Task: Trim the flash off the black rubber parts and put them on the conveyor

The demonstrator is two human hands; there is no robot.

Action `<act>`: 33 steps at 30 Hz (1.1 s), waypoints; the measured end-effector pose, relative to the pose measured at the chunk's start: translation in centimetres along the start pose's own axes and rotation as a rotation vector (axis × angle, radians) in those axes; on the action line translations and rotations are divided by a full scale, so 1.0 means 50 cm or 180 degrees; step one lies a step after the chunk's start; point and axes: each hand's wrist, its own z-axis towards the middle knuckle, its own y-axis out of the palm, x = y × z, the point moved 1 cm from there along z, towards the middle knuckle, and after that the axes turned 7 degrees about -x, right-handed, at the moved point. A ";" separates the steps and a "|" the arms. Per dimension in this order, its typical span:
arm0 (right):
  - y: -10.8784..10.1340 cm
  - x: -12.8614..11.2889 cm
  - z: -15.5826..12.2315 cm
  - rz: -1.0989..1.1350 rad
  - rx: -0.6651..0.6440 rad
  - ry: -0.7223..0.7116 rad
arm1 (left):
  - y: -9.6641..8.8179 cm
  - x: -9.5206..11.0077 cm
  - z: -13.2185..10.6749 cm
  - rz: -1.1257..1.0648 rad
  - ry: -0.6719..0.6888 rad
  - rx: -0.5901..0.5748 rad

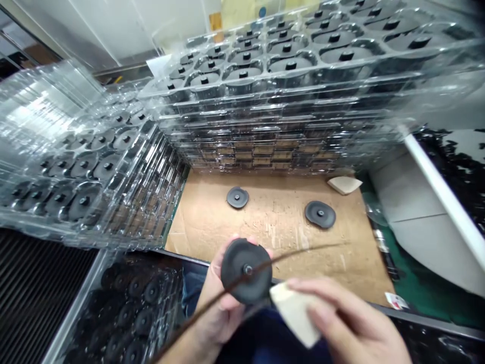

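Observation:
My left hand [223, 303] grips a dark grey round plastic disc [237, 278] by its edge, over the near side of the cardboard. The disc has a small raised hub in its middle and a notch in its upper rim. In my right hand [341, 318], just beside the disc, is a cream-coloured folded pad [295, 313], pinched between thumb and fingers; its material is hard to tell. Two more discs lie on the cardboard, one at the left [237, 197] and one at the right [320, 214].
Clear plastic trays [265, 96] filled with discs are stacked behind the cardboard sheet [212, 227], and more trays [87, 167] stand at the left. A second cream pad [344, 185] lies far right. A blurred brown strand [303, 250] crosses the view. Another tray [125, 313] sits low left.

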 end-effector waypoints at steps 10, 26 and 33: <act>-0.016 0.106 -0.014 0.0228 0.0353 0.1020 | 0.015 0.012 0.000 -0.0282 -0.0270 0.0277; -0.014 0.072 0.007 -0.0376 0.0322 0.0683 | 0.002 0.000 -0.012 -0.0334 -0.0296 0.0468; -0.013 0.079 0.007 -0.0588 0.0043 0.0591 | -0.007 0.000 -0.008 -0.0211 -0.0395 0.0711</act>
